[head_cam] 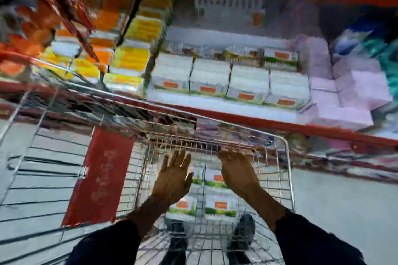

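1. The left hand hovers over the wire cart, fingers straight and spread, nothing in it.
2. The right hand reaches alongside, flat and just as bare. Its fingertips smear into the cart's far wall, so contact with the wire cannot be judged.
3. Below both palms lie the white packs in the cart. About four show, set two by two on the cart floor, close together.
4. Progress looks partial: some packs are loaded, while a full row of the same white packs on the shelf sits beyond the red shelf edge. More could follow.
5. The carted packs show orange labels facing up at the camera, green bands on the person's side.
6. Their long axis seems to run across the cart, left to right, though the blur makes that uncertain.
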Demonstrator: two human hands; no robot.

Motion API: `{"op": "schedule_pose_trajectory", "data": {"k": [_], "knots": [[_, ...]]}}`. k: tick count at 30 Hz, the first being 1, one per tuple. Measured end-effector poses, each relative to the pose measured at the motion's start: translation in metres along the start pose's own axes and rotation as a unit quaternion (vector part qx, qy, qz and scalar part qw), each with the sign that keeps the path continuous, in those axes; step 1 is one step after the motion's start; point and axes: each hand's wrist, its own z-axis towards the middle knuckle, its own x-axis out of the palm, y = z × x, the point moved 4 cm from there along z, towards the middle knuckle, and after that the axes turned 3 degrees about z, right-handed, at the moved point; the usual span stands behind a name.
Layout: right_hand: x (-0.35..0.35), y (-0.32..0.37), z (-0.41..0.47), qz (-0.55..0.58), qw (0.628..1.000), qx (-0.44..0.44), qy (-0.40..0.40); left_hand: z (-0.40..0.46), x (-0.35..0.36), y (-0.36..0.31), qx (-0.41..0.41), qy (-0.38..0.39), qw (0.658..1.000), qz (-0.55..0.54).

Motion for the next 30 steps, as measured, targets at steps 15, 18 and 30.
{"op": "schedule_pose_trajectory", "data": {"k": [15,18,30], "knots": [[0.084,-0.025,0.04,0.033,0.988,0.054,0.141,0.069,0.082,0.018,-0.011,0.134,0.989,-0.067],[0.069,-0.024,0.035,0.077,0.987,0.071,0.124,0.065,0.075,0.025,-0.029,0.135,0.985,-0.104],[-0.073,0.017,-0.009,0.103,0.985,0.069,-0.12,0.003,-0.073,0.026,-0.018,-0.08,0.993,-0.089]]}}
